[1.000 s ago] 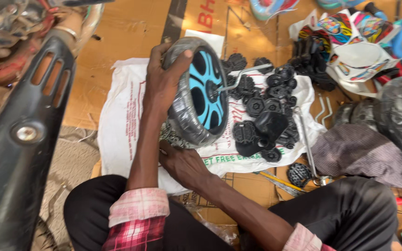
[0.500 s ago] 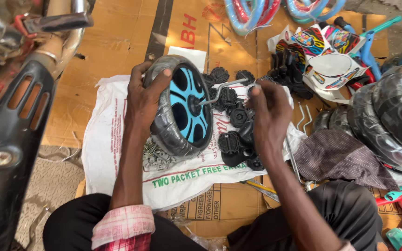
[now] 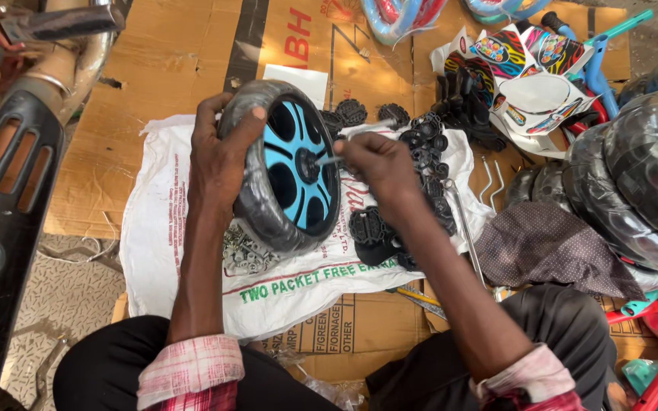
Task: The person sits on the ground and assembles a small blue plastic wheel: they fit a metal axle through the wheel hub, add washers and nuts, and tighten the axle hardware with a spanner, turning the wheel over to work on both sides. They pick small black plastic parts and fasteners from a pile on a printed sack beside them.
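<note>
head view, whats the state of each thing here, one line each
wheel: upright on its edge, blue hub facing right
left hand: gripping the wheel's tyre
right hand: pinching a metal rod at the hub
white sack: spread flat
black plastic parts: loose, heaped on the sack
</note>
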